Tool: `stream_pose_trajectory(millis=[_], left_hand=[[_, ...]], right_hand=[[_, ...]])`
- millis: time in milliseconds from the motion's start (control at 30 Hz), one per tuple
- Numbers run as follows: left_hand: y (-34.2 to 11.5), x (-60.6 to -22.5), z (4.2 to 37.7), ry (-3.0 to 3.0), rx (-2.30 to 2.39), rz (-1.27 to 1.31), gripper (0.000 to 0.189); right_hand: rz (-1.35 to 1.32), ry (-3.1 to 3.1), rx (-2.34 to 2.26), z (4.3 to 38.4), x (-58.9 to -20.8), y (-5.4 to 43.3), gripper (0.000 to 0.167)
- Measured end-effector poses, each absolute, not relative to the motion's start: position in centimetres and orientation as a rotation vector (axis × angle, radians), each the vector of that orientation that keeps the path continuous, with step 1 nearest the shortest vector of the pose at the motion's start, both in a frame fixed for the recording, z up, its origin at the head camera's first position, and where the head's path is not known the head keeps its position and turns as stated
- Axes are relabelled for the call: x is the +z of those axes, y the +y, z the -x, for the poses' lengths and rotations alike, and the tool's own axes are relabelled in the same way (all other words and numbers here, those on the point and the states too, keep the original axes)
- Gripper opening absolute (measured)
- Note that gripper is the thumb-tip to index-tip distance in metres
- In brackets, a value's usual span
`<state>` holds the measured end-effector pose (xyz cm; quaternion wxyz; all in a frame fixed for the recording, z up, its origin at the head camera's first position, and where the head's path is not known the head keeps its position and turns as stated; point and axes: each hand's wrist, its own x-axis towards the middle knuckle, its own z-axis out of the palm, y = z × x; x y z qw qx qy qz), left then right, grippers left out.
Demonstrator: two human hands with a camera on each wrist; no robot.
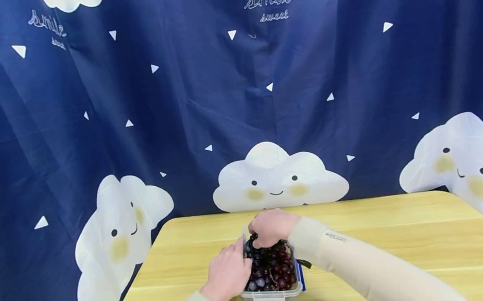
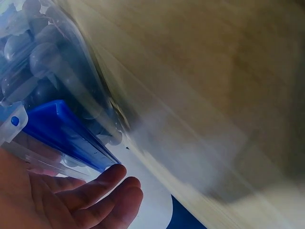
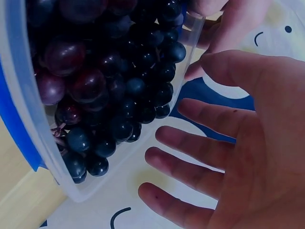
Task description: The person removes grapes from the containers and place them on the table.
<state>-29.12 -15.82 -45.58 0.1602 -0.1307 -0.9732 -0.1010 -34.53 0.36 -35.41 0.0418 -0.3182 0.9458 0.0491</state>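
A clear plastic food container [image 1: 270, 296] full of dark grapes [image 1: 268, 268] sits on the table, with a blue latch [image 1: 301, 276] on its right side. At its left wall, my left hand [image 1: 229, 272] grips the rim, thumb over the edge. The left wrist view shows that hand's fingers [image 2: 102, 195] outside the wall beside another blue latch [image 2: 66, 133]. My right hand [image 1: 273, 226] reaches over the far end of the container. In the right wrist view its fingers [image 3: 186, 174] are spread beside the rim, near smaller black grapes [image 3: 128, 109], holding nothing.
The light wooden table [image 1: 401, 246] extends on both sides of the container. Behind its far edge hangs a dark blue curtain [image 1: 197, 105] with white clouds and triangles. A small black tab [image 1: 304, 263] juts out by the right sleeve.
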Motion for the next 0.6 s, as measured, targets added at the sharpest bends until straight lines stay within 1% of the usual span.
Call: stream_pose_trajectory(millis=[400, 600], left_hand=[[-15.8, -45.4, 28.9, -2.81, -0.297, 0.357, 0.053], [-15.7, -45.3, 29.0, -2.811, -0.301, 0.34, 0.052]], right_hand=[[0.97, 2.851, 0.192, 35.8, -35.9, -0.8, 0.039], [0.962, 2.825, 0.187, 36.7, -36.3, -1.1, 0.044]])
